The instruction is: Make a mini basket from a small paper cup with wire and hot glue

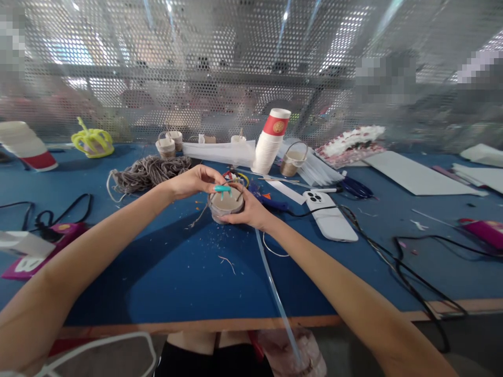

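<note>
A small round basket made from a cup [223, 213] with a thin arched handle is between my hands, above the blue table. My right hand [251, 208] wraps around its near right side, with the thumb along the front wall. At the rim on the far left, my left hand [206, 180] pinches the thin handle; its long turquoise nails hang over the cup's mouth. A loose grey strand [200, 217] trails from the basket's left side. Just right of my right hand lies a dark blue glue gun [275, 204], partly hidden. Its cord runs right.
Grey yarn [153, 173] lies left; a tall stack of paper cups [269, 144] stands behind. Finished-looking little baskets [294, 159] are near the perforated metal screen. A white phone [332, 217] and black cables lie right. A clear glue stick [275, 288] crosses the table's front edge.
</note>
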Tool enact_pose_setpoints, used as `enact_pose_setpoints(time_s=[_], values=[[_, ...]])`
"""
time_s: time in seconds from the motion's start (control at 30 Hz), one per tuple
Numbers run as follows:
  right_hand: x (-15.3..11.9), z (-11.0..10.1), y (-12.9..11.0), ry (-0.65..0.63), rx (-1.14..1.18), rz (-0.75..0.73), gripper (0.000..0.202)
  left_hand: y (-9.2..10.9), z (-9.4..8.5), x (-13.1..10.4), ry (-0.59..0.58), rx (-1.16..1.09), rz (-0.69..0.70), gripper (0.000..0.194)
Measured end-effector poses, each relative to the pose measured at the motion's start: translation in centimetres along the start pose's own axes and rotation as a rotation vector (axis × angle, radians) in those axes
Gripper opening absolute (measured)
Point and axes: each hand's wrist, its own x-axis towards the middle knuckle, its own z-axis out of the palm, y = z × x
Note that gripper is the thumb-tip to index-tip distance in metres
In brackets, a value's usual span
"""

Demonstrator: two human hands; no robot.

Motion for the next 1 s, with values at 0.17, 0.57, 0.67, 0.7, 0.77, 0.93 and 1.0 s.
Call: enact_pose_setpoints(time_s=[0.17,0.57,0.67,0.7,0.77,0.93,1.0], values=[[-0.1,0.0,0.0,-0.021,0.014,0.015,0.077,0.1,-0.2,-0.1,-0.042,0.026,0.005,0.026],[-0.5,-0.1,0.0,-0.101,0.102,0.009,0.075,2.2,-0.5,-0.9,-0.264,0.157,-0.13,0.026],[-0.3,-0.2,0.8,-0.062,0.173,-0.003,0.06,2.3,-0.6,-0.9,-0.269,0.176,-0.134,0.024],[-0.2,-0.1,0.9,-0.04,0.191,-0.018,0.057,2.3,-0.7,-0.9,-0.257,0.177,-0.128,0.023],[-0.2,0.0,0.9,0.0,0.226,-0.041,0.05,2.2,-0.7,-1.0,-0.228,0.169,-0.114,0.023],[-0.3,0.5,-0.2,0.069,0.245,-0.04,0.045,2.2,-0.5,-1.0,-0.196,0.135,-0.094,0.024],[-0.4,0.6,-0.4,0.079,0.248,-0.06,0.043,2.1,-0.5,-0.9,-0.187,0.128,-0.096,0.025]])
